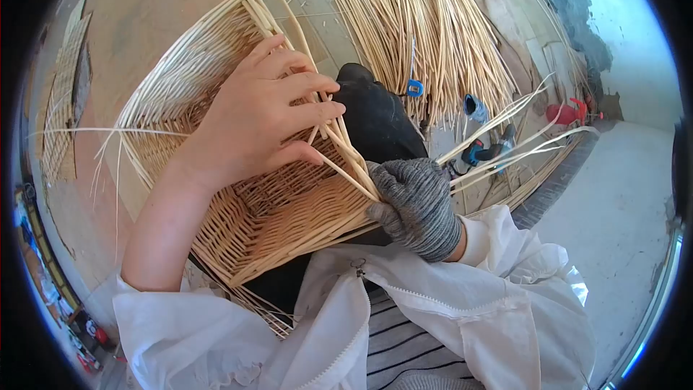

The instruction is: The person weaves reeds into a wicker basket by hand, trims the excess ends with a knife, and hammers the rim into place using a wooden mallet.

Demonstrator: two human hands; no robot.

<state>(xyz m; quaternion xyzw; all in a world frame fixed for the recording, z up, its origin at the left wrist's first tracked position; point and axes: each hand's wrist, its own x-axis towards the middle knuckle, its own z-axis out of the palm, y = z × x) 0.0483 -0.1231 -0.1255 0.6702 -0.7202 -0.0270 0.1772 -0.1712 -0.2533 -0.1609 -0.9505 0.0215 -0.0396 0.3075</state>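
A woven wicker basket (pixel 195 65) lies tilted across my lap, its open side towards me. My left hand (pixel 263 112) is bare and reaches over the basket, its bent fingers laid across the rim. Its thumb tip touches a thin willow rod (pixel 348 175) that slants down along the rim. My right hand (pixel 419 206), in a grey knitted glove, is closed around the rim at the right corner, where that rod ends. Several loose rod ends (pixel 534 146) stick out to the right behind the glove. What lies under the gloved fingers is hidden.
A large bundle of willow rods (pixel 426 29) lies on the floor ahead. Near it are a blue tape measure (pixel 414 88), a cordless power tool (pixel 480 152) and a red object (pixel 567 114). A flat woven panel (pixel 61 101) lies at the left.
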